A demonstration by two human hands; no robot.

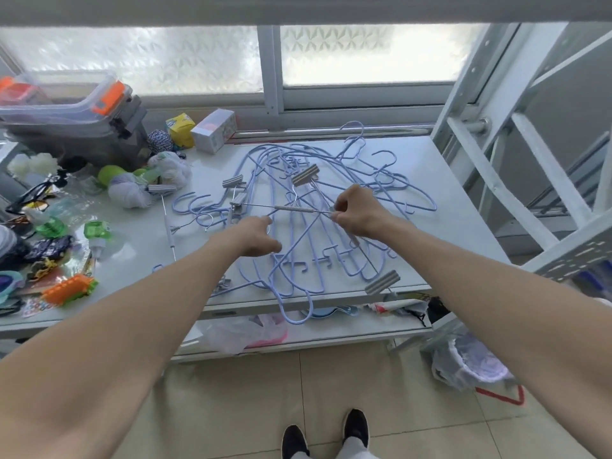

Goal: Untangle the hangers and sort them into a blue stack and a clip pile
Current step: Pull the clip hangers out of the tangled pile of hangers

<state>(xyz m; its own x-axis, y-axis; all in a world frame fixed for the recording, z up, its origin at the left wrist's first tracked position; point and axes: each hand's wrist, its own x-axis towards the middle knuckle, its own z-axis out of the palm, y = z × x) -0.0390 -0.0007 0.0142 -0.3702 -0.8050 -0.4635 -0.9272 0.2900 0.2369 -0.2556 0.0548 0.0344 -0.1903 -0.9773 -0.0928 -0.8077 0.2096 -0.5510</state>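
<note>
A tangle of light blue wire hangers [318,233] lies spread over the white table [457,207]. Grey clip hangers are mixed in: one metal bar with a grey sleeve [294,208] runs across the middle of the heap, and grey clips [304,175] [382,282] sit at the back and the front edge. My right hand [356,212] pinches the right end of that bar. My left hand [253,236] rests on the blue hangers below the bar's left part, fingers curled around a blue wire. Another clip hanger [167,213] lies apart to the left.
Clutter fills the table's left side: a clear storage box [66,107], small cartons [213,129], green bottles [99,231], an orange toy [71,288]. A white ladder frame [516,154] stands at right. A bagged bin [470,362] sits on the floor. One blue hook [298,313] hangs over the front edge.
</note>
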